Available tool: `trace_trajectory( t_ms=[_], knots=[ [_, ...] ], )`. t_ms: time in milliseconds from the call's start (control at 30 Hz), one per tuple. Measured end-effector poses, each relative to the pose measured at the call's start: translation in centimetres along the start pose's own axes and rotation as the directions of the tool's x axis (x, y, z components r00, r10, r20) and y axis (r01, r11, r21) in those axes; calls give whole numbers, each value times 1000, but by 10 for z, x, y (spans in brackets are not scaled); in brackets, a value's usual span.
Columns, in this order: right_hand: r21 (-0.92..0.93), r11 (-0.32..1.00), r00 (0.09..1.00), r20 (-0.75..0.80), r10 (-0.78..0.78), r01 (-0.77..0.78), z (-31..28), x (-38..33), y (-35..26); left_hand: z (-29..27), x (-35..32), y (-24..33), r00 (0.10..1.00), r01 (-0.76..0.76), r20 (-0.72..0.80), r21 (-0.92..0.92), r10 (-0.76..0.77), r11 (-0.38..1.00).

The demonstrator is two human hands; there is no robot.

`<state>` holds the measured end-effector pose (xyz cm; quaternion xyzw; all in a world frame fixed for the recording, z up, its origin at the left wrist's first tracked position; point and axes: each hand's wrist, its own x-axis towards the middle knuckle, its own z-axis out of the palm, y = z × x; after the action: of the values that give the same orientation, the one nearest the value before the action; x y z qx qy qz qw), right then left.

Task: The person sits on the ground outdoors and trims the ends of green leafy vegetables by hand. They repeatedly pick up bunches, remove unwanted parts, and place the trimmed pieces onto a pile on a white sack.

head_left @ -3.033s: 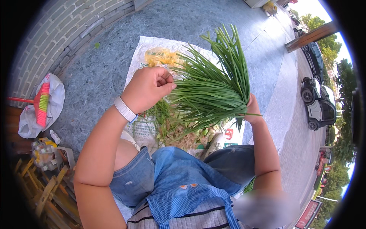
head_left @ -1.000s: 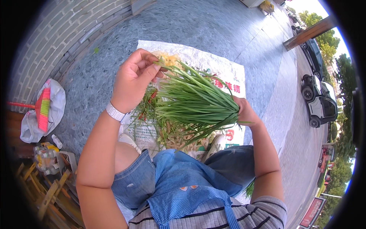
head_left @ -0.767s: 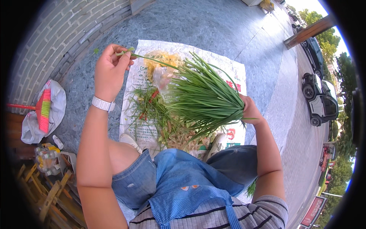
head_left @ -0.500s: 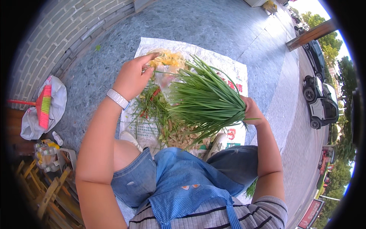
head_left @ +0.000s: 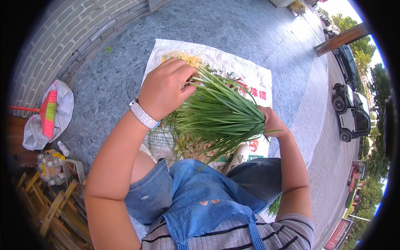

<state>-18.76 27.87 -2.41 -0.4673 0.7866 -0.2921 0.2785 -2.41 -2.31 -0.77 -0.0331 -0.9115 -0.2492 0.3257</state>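
Observation:
A thick bunch of long green chives (head_left: 221,114) fans out above the sheet. My right hand (head_left: 273,122) is closed around its gathered right end. At the loose upper-left ends, my left hand (head_left: 166,87) pinches at a few stalks between thumb and fingers; the fingertips are partly hidden. Below the bunch lies a white printed sheet (head_left: 160,141), strewn with green scraps and pale trimmings (head_left: 198,148). Beyond my left hand sits a yellowish heap of scraps (head_left: 185,58) on the sheet.
A red-and-green broom (head_left: 49,114) rests on a white plastic bag (head_left: 64,100) at the left. Plastic bottles (head_left: 51,168) and wooden stools (head_left: 52,210) stand at the lower left. A brick wall (head_left: 75,37) runs along the far left. Parked cars (head_left: 352,112) are at the right.
My left hand has moved right and slightly down, from beside the yellowish scraps to the chive ends, and its fingers have closed there. My right hand keeps its grip, nearly still.

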Motion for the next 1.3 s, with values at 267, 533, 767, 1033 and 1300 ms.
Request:
trace_trajectory(
  t_ms=[267, 533, 767, 1033, 1300],
  knots=[
    [5, 1000, 997, -77, -21, 21, 1, 0, 0, 1, -1, 6, 994, 104, 31, -15, -104, 994],
    [3, 1000, 996, -89, -11, 11, 1, -2, 0, 2, -5, -5, 818, 564, 75, -301, -571, 769],
    [-10, 1000, 994, -104, -30, 29, 1, -1, 3, -16, -2, -1, 942, 318, -28, -243, -335, 916],
    [-32, 999, 997, -70, -16, 14, 4, 2, 0, -8, 1, 6, 995, 85, 54, -94, -80, 992],
    [-105, 994, 995, -92, -47, 37, 3, 4, -1, -4, -4, 0, 996, -46, 82, 82, 39, 996]
  ],
)
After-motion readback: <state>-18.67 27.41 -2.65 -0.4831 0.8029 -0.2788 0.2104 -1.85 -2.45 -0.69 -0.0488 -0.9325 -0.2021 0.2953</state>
